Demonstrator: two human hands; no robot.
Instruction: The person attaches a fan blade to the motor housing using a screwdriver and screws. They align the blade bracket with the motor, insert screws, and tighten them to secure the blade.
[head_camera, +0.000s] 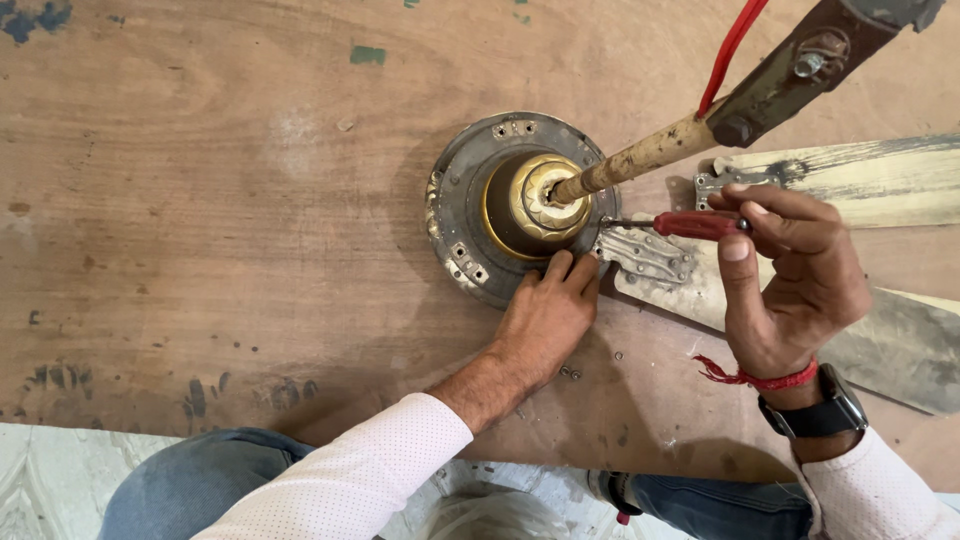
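The left hand (545, 315) lies flat with fingers spread, pressing on the rim of the round grey fan motor (470, 215), which sits on the wooden desk (200, 220) just above that hand; the right hand (795, 285) is pinched around the red-handled screwdriver (690, 224), whose tip meets the metal blade bracket (645, 255) just right of the left fingertips; a dusty fan blade (880, 340) extends under the right hand; a rod (640, 160) rises from the brass cup (535, 205); small screws (570, 373) lie beside the left wrist.
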